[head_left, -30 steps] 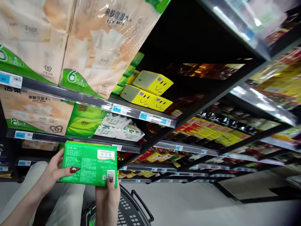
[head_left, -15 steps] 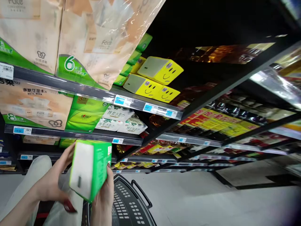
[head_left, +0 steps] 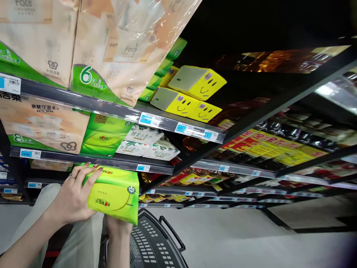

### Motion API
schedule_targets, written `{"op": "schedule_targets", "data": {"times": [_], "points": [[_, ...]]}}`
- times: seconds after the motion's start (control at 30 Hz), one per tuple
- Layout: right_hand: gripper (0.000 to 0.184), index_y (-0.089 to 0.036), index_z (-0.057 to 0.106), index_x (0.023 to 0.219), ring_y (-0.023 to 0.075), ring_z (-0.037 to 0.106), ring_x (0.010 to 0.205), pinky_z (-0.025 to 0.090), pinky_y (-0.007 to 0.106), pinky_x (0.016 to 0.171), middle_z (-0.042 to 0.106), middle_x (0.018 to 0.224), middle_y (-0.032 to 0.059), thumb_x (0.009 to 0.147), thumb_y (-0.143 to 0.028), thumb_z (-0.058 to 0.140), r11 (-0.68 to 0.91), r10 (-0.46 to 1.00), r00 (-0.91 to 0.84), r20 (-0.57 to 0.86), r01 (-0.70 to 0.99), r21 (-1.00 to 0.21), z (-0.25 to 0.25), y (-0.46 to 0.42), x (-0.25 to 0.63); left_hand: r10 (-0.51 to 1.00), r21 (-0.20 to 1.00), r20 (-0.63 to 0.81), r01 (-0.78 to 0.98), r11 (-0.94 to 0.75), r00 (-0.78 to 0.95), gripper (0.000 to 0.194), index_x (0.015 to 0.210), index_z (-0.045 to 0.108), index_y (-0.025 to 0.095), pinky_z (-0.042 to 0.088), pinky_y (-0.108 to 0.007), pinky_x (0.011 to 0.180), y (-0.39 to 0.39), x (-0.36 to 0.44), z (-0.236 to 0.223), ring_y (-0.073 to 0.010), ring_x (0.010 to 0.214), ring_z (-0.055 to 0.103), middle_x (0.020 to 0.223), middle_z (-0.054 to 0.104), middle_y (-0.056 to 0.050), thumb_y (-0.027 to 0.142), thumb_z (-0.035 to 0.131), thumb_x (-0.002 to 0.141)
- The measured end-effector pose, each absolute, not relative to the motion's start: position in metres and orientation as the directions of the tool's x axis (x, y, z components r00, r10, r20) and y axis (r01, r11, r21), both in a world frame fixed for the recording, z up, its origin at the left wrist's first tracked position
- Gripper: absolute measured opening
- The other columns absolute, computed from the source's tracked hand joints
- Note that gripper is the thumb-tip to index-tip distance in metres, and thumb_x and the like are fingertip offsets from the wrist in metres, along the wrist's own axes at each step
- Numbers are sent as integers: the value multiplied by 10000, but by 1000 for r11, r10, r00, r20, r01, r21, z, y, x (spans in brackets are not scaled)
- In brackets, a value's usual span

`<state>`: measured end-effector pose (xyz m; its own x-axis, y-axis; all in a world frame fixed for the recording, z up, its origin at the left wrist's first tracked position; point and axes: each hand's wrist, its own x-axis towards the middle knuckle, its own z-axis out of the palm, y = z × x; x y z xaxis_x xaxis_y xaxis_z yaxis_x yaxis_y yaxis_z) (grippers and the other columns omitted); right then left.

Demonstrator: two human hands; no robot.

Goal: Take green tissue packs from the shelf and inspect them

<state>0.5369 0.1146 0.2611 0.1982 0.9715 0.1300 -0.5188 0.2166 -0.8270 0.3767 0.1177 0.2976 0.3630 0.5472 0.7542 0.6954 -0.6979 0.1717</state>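
Note:
A green and yellow-green pack of tissues is held in front of my knees, its printed logo upside down. My left hand grips its left end, fingers bent over the upper face and thumb out of sight beneath. Under the pack is my right hand; its fingers are hidden behind the pack, which rests against it. Just beyond stands a similar green tissue pack on the shelf, beside white packs of face towels.
A dark slotted shopping basket stands on the floor to the right of my legs. Shelf edges with price tags run across in front. Yellow smiley tissue packs and large peach tissue bundles sit higher up. Bottles line the shelves at right.
The tissue pack has been turned, so its broad printed face shows instead of its pale and green sides. My left hand has moved over its top; my right hand has gone beneath it.

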Motion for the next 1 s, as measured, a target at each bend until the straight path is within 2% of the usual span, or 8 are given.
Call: {"op": "schedule_targets", "data": {"times": [0.1, 0.23, 0.4, 0.53, 0.63, 0.77, 0.9, 1.0], "points": [[855, -251, 629, 1270, 354, 605, 1207, 509, 547, 945, 674, 1269, 132, 615, -799, 636, 167, 986, 94, 139, -573, -803, 253, 111, 566, 553, 37, 718, 770, -637, 423, 801, 1417, 327, 72, 487, -536, 952, 117, 379, 304, -380, 1119, 486, 1227, 528, -204, 253, 665, 714], [767, -230, 611, 1244, 312, 667, 1068, 543, 457, 889, 687, 1235, 129, 564, -489, 853, 238, 966, 205, 160, -451, -860, 236, 110, 586, 590, 45, 674, 772, -634, 445, 821, 1425, 334, 68, 488, -582, 952, 121, 385, 304, -392, 1104, 498, 1204, 543, -206, 208, 656, 683], [563, -196, 631, 1140, 262, 677, 896, 566, 394, 779, 712, 1026, 89, 660, -421, 822, 390, 769, 537, 348, 37, -920, 243, 96, 568, 761, 488, 546, 605, -629, 350, 1002, 1538, 192, 234, 326, -687, 1104, 111, 391, 295, -452, 1406, 240, 1517, 303, -192, 253, 743, 702], [628, -283, 586, 1292, 309, 656, 1079, 542, 503, 943, 692, 1176, 90, 708, -233, 812, 529, 356, 438, 825, 633, -565, 251, 79, 540, 830, 931, 363, -148, -333, 422, 1123, 1554, 34, 392, 282, -614, 1166, 94, 397, 284, -395, 1499, 151, 1646, 72, -99, 432, 787, 722], [687, -285, 450, 1457, 328, 577, 1262, 488, 587, 1045, 674, 1277, 95, 822, -165, 684, 653, 242, 102, 965, 718, -240, 253, 77, 529, 787, 809, 392, -587, -48, 476, 1154, 1546, 176, 353, 371, -536, 1138, 88, 399, 282, -387, 1422, 361, 1588, 287, -133, 513, 856, 628], [829, -228, 289, 1546, 308, 553, 1304, 549, 525, 1006, 693, 1255, 103, 814, -109, 660, 727, 329, -289, 899, 685, -46, 261, 76, 528, 931, 729, 207, -682, 58, 300, 1171, 1517, 273, 300, 500, -416, 1032, 91, 396, 286, -356, 1305, 516, 1470, 481, -144, 475, 915, 553], [773, -231, 418, 1487, 312, 606, 1236, 482, 522, 1077, 709, 1226, 91, 789, -315, 739, 827, 401, -399, 824, 545, -139, 270, 74, 536, 994, 746, -3, -662, 73, 106, 1004, 1443, 410, 230, 578, -303, 817, 97, 390, 292, -298, 1082, 667, 1186, 697, -101, 305, 895, 567], [404, -286, 630, 1239, 285, 567, 1249, 365, 536, 1137, 680, 1206, 58, 839, -295, 687, 690, 440, 173, 881, 562, -456, 268, 79, 553, 995, 742, -39, -665, 91, 92, 819, 1311, 567, 213, 575, -260, 684, 98, 388, 296, -272, 950, 707, 1006, 751, -56, 293, 880, 559]]}}
